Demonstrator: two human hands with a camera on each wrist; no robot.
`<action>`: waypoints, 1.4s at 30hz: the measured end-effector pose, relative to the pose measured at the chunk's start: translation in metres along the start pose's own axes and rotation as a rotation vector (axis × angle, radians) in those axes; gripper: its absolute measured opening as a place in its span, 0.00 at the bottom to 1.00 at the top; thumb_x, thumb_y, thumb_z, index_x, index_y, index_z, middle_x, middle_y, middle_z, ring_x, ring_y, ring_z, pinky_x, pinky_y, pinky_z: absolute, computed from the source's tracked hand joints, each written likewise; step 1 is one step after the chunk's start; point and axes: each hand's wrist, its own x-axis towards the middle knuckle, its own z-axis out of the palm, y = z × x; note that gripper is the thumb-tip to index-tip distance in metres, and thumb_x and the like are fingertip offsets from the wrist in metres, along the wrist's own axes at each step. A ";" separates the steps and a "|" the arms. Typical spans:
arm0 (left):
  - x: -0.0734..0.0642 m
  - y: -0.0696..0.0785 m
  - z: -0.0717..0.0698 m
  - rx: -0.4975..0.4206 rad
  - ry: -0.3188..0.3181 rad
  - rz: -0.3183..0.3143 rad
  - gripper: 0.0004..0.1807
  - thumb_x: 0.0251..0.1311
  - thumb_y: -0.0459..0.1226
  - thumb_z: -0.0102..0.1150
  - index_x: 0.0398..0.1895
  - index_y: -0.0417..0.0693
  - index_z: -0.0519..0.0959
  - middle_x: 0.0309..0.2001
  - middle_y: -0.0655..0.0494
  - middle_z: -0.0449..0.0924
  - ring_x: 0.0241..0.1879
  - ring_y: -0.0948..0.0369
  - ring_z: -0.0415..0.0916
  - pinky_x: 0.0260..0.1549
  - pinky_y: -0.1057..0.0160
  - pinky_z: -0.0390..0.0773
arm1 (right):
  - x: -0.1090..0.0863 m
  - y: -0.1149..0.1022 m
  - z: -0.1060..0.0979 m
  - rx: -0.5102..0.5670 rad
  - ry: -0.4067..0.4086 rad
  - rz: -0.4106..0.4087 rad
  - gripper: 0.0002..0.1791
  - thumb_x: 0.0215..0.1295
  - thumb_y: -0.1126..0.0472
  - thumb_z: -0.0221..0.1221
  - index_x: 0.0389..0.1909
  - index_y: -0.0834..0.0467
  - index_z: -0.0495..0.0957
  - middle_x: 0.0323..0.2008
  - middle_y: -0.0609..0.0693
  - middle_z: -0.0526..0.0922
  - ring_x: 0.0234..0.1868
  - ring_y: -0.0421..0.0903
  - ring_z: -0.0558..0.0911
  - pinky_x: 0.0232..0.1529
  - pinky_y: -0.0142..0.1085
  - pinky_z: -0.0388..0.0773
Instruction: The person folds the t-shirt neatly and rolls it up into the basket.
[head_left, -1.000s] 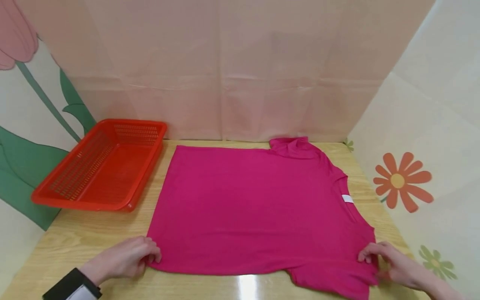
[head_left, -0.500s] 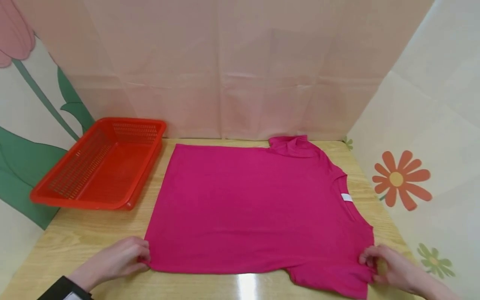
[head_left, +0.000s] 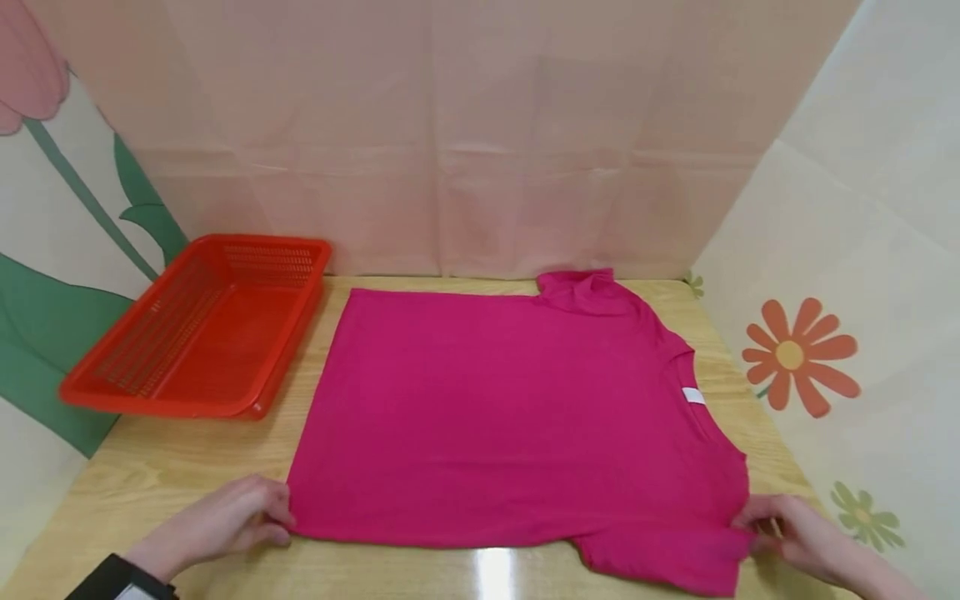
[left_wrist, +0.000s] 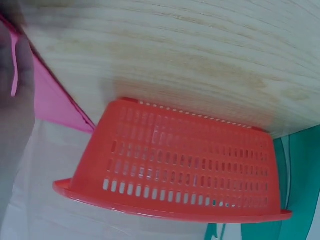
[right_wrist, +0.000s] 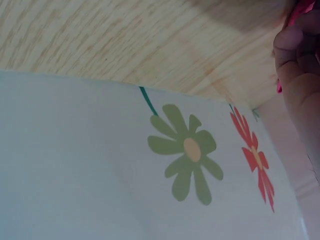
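A magenta T-shirt (head_left: 487, 408) lies spread on its side across the table, hem to the left and neckline with a white label (head_left: 693, 395) to the right. At the near hem corner my left hand (head_left: 232, 521) pinches the fabric; a pink fold shows by the fingers of the left hand (left_wrist: 15, 100) in the left wrist view. My right hand (head_left: 798, 533) pinches the shirt near the shoulder of the near sleeve (head_left: 660, 562). In the right wrist view only part of the right hand (right_wrist: 300, 65) shows, with a little pink cloth beside it.
A red plastic basket (head_left: 225, 333) with slotted walls stands at the back left, with nothing in it. Behind the wooden table (head_left: 195, 454) hangs a pinkish sheet (head_left: 435, 142). A flower-printed sheet (head_left: 862, 250) borders the right side. The far sleeve (head_left: 581, 292) lies bunched by the back edge.
My left hand has drawn the near hem corner slightly to the left. My right hand has shifted a little to the right at the shoulder, and the near sleeve looks smoother there.
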 end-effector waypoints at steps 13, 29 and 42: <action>-0.008 -0.004 -0.002 -0.376 0.033 -0.036 0.05 0.48 0.32 0.75 0.31 0.43 0.90 0.22 0.55 0.79 0.26 0.83 0.66 0.20 0.80 0.68 | -0.010 -0.004 -0.017 0.132 -0.043 0.104 0.17 0.60 0.79 0.61 0.37 0.52 0.83 0.32 0.39 0.84 0.31 0.29 0.75 0.22 0.27 0.65; -0.015 -0.010 -0.012 -0.514 0.139 -0.416 0.07 0.71 0.31 0.54 0.38 0.42 0.83 0.35 0.67 0.82 0.37 0.78 0.73 0.32 0.70 0.75 | -0.007 -0.007 -0.022 0.131 0.187 0.220 0.14 0.65 0.79 0.56 0.43 0.61 0.83 0.35 0.36 0.88 0.34 0.29 0.84 0.33 0.20 0.75; 0.007 -0.014 -0.006 -0.571 0.390 -0.590 0.14 0.77 0.34 0.45 0.48 0.28 0.75 0.36 0.71 0.86 0.39 0.75 0.82 0.40 0.73 0.81 | 0.024 -0.020 -0.027 -0.116 0.301 0.649 0.16 0.75 0.58 0.56 0.50 0.67 0.79 0.35 0.45 0.85 0.31 0.28 0.76 0.31 0.27 0.75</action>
